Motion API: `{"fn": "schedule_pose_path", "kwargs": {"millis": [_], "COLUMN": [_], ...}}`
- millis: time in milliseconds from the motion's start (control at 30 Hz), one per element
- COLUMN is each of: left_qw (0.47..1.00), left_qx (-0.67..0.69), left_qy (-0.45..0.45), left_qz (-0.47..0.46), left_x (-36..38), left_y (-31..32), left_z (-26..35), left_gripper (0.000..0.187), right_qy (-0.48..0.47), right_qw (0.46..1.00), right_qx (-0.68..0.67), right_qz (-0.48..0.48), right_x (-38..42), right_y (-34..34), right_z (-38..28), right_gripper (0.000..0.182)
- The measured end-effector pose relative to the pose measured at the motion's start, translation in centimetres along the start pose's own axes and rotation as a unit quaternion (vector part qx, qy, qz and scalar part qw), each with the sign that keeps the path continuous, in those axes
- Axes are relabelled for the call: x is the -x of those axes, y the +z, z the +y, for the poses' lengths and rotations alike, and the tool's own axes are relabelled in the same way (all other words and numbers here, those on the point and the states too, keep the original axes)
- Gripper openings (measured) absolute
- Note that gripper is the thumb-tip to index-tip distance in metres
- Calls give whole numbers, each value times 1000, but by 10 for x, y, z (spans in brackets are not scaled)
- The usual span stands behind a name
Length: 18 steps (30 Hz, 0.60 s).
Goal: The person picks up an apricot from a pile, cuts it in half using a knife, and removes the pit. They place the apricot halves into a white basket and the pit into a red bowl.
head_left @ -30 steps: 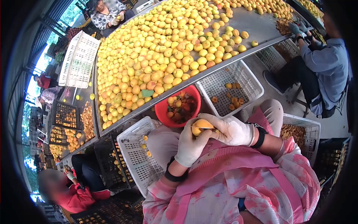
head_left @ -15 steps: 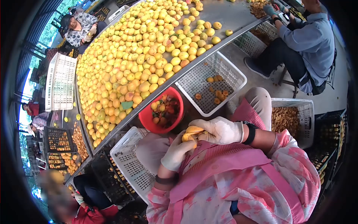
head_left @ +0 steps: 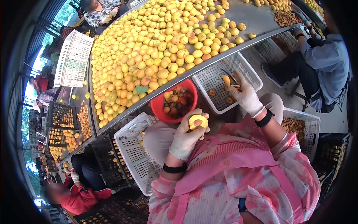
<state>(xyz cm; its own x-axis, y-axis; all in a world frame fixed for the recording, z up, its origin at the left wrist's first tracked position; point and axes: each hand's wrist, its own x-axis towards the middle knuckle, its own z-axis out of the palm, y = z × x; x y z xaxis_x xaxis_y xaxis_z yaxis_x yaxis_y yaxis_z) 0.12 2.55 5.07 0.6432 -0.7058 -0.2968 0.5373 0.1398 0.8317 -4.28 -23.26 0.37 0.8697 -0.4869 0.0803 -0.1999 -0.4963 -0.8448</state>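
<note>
My left hand [head_left: 187, 137], in a whitish glove, is closed round an apricot half [head_left: 198, 122] whose cut face, with the brown pit in it, is turned up. To its right my gloved right hand [head_left: 247, 98] reaches over a white plastic crate [head_left: 254, 76]. Its fingers are closed on a thin dark curved tool [head_left: 228, 74], knife-like, and another apricot half [head_left: 226, 80] is at the fingertips; whether it is gripped or falling is hard to tell. Several apricot halves lie in that crate. Between my hands and the table stands a red bowl [head_left: 154, 106] of dark, bruised fruit.
A metal table [head_left: 257, 15] carries a large heap of apricots [head_left: 145, 56]. A white crate [head_left: 126, 149] stands by my left knee, another with pits [head_left: 294, 127] at my right. Co-workers sit at right [head_left: 324, 56], upper left and lower left [head_left: 80, 198]. Black crates stand around.
My hands have moved apart. The right has gone up and right over the white crate; the left keeps an apricot half, now showing its pit. The whole view has shifted somewhat.
</note>
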Motion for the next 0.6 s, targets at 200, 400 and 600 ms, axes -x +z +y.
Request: {"fn": "schedule_pose_path", "kwargs": {"millis": [200,400,600], "left_qw": [999,990,975], "left_qx": [-20,-55,-96], "left_qy": [36,84,123], "left_qz": [33,102,160], "left_x": [-4,-8,-13], "left_y": [0,12,16], "left_z": [-10,-19,-26], "left_gripper": [50,39,27], "right_qy": [64,-35,-35], "right_qw": [921,866,867], "right_qx": [-385,-489,-488], "right_qz": [15,97,100], "right_x": [17,28,38], "right_y": [-6,18,33], "right_z": [-102,-155,-171], "right_gripper": [46,34,21]}}
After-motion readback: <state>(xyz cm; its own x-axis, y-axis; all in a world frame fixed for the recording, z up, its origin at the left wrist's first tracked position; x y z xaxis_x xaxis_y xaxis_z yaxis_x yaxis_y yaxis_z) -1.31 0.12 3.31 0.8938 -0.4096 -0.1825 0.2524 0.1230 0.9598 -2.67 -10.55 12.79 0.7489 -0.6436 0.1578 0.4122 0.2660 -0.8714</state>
